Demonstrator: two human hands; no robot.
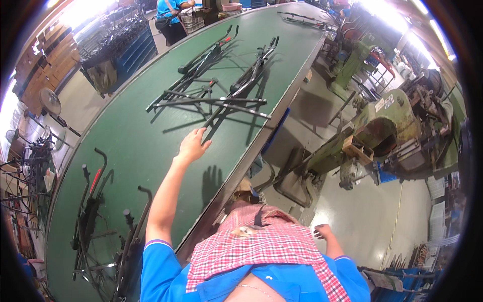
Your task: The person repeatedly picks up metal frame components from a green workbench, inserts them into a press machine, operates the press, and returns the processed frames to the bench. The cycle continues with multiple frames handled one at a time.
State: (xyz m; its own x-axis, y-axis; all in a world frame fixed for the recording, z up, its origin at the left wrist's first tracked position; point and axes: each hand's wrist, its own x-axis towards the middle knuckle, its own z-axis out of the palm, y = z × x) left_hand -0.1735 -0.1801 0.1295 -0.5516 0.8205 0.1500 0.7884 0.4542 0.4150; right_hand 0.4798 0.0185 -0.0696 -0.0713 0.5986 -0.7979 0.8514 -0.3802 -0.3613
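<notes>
My left hand (193,146) reaches over the green table with its fingers apart. Its fingertips are close to the lower tube end of a black folding tubular frame (244,83) with curved handles; whether they touch it I cannot tell. Crossed metal legs join this frame to a similar half with a red part (201,63) on its left. Low at my right side hangs my right hand (323,231), its fingers loosely apart and nothing seen in them. Another black folding frame (90,211) lies on the table at the near left.
The green table (151,151) runs away from me along my left. Green machines (372,121) stand on the right, with a wooden box (358,149) on one. A person in blue (171,17) is beyond the far edge. A fan (50,101) stands at the left.
</notes>
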